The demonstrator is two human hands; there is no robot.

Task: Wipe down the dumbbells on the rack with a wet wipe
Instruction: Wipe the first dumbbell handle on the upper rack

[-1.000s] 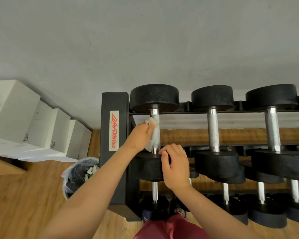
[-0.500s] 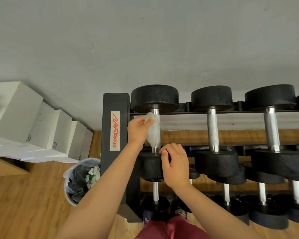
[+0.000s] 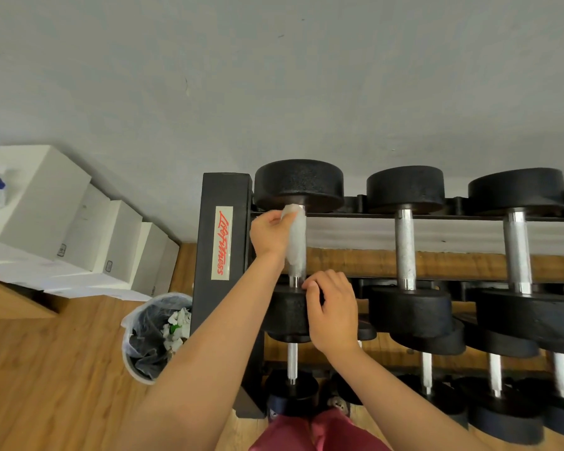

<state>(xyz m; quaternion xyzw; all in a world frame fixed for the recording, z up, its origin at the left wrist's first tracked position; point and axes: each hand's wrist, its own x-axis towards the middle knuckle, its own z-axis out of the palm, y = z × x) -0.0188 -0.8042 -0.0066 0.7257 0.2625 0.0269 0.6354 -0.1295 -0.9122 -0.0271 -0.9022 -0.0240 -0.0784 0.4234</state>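
A black rack (image 3: 223,229) holds rows of black dumbbells with steel handles. My left hand (image 3: 271,234) grips a white wet wipe (image 3: 296,232) wrapped on the handle of the leftmost top dumbbell (image 3: 298,185), high up near its far head. My right hand (image 3: 334,309) grips the near head of that same dumbbell, fingers curled over its top edge. Two more dumbbells (image 3: 406,190) (image 3: 516,192) lie to the right on the top shelf.
A waste bin (image 3: 144,340) lined with a bag stands on the wooden floor left of the rack. White boxes (image 3: 46,203) sit along the grey wall at the left. Lower shelves carry more dumbbells (image 3: 498,415).
My left hand has slid the wipe up the handle from near the front head toward the far head. My right hand has stayed on the near head.
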